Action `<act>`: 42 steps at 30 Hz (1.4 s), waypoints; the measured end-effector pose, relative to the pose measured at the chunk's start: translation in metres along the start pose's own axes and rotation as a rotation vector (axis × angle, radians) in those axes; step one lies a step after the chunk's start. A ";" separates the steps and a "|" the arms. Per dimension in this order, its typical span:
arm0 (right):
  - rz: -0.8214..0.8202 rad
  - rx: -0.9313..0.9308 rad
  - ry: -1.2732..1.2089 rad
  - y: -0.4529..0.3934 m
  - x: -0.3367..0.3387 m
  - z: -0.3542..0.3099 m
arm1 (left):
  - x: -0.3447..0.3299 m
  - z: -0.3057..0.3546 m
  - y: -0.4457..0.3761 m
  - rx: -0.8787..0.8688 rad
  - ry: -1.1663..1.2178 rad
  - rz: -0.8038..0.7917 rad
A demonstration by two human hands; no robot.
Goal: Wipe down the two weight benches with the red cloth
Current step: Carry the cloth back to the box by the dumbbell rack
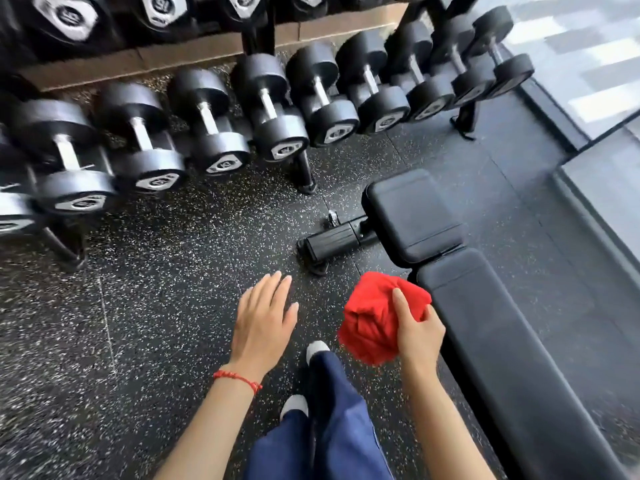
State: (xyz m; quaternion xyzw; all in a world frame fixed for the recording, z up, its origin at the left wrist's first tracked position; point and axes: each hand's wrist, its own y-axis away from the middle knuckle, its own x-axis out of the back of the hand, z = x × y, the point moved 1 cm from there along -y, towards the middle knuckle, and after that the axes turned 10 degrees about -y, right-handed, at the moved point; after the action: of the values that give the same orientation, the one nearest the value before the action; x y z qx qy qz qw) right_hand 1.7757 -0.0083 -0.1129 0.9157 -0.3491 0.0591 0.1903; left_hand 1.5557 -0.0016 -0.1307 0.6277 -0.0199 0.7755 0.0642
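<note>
Fingers point(403, 308) of the right hand point(417, 336) curl round a bunched red cloth point(372, 318), thumb pressed into its top, holding it just beside the near pad of the black weight bench point(485, 334) and not yet touching it. Left of the bench, the left hand point(265, 322) hangs flat and spread, holding nothing. Soft, light and limp, the cloth should crumple freely; a full-palm grip over the wad would likely suit. Only one bench shows.
</note>
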 end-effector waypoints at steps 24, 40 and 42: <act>-0.713 0.152 0.197 0.004 -0.232 -0.130 | 0.112 -0.114 -0.013 0.656 -0.091 0.031; -1.022 0.229 0.318 0.199 -0.408 -0.132 | 0.163 -0.318 0.065 0.916 -0.033 0.083; -1.035 0.230 0.329 0.226 -0.429 -0.129 | 0.170 -0.348 0.076 0.922 -0.034 0.079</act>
State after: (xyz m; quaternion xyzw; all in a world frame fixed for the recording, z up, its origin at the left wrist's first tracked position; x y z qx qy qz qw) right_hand 1.3081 0.1523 -0.0280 0.9613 0.1894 0.1378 0.1452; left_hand 1.1734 -0.0256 -0.0345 0.6019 0.3023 0.6949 -0.2517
